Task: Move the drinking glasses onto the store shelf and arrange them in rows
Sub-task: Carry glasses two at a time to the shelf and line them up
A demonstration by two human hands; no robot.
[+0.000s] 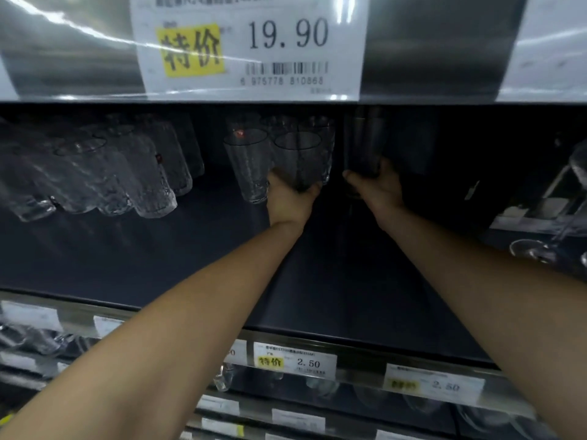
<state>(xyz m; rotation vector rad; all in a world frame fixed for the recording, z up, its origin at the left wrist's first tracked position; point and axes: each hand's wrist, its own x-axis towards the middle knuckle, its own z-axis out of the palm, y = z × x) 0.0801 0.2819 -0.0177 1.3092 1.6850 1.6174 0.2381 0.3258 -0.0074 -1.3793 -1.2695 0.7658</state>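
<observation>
The placing step is in hand: both arms are reaching deep onto the store shelf (127,249), each hand setting a drinking glass near the back. The left hand (290,201) is closing its grip round the base of a clear glass (297,163), fingers and thumb curling about its lower wall. Just left of that grip a matching tumbler (246,166) is standing, with more behind it. The right hand (374,185) is wrapping its grip round the foot of a darker, taller glass (362,144), right of the left grip and apart from it. Whether either base is touching the shelf I cannot tell. The glasses are showing tapered walls, thin rims and a dimpled skin, so they are likely slippery and brittle. Well left of both grips a cluster of ribbed glasses (127,173) is standing. The next move, as I judge it, is calling for lowering each glass gently, lining it up with its neighbours, then loosening the fingers without knocking any.
</observation>
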